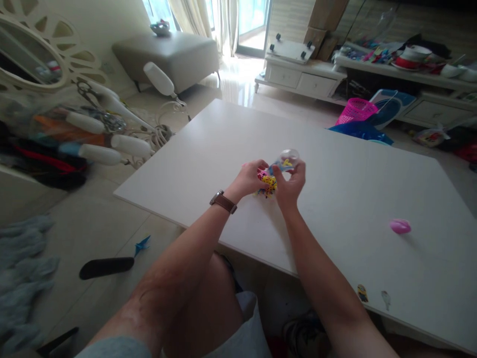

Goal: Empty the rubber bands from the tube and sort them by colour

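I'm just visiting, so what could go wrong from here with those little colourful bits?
The small yellow and pink pieces are bunched by the left hand, so some could slip away and scatter over the white table. The clear plastic container in the right hand has something yellow showing in it, which might spill if tipped. The rounded pink object could perhaps roll if bumped.

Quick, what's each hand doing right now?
Left hand: curled beside the colorful pieces; whether it grips them cannot be told.
Right hand: closed, holding the clear container.
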